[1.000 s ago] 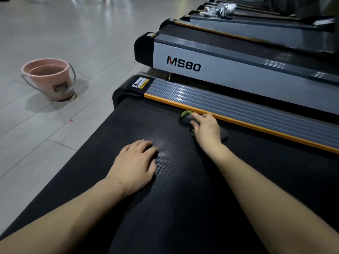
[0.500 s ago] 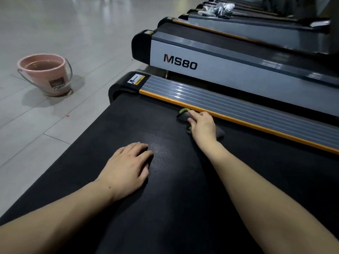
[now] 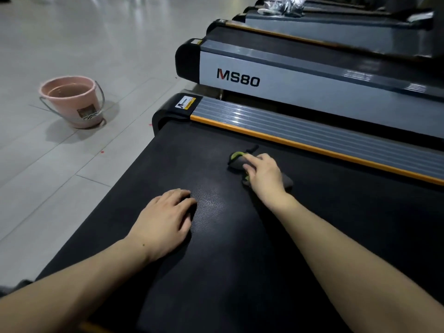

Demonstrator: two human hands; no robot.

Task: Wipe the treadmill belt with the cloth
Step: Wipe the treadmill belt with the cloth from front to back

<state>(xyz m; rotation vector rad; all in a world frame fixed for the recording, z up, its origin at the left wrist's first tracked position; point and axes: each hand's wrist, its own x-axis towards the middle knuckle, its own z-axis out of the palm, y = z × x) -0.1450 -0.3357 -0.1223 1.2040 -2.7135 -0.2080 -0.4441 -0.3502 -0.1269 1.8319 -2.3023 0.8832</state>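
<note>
The black treadmill belt fills the lower middle of the head view. A dark grey cloth with a green edge lies bunched on the belt, a short way in from the orange-trimmed side rail. My right hand lies on top of the cloth with fingers pressing it onto the belt. My left hand rests palm down on the bare belt, nearer to me and to the left of the cloth, holding nothing.
A pink bucket with water stands on the tiled floor at the left. A second treadmill marked MS80 runs alongside on the right, with more behind it. The belt's rear end cap is just ahead.
My right hand has slid the cloth away from the orange rail toward the belt's middle. The left hand stays planted on the belt.
</note>
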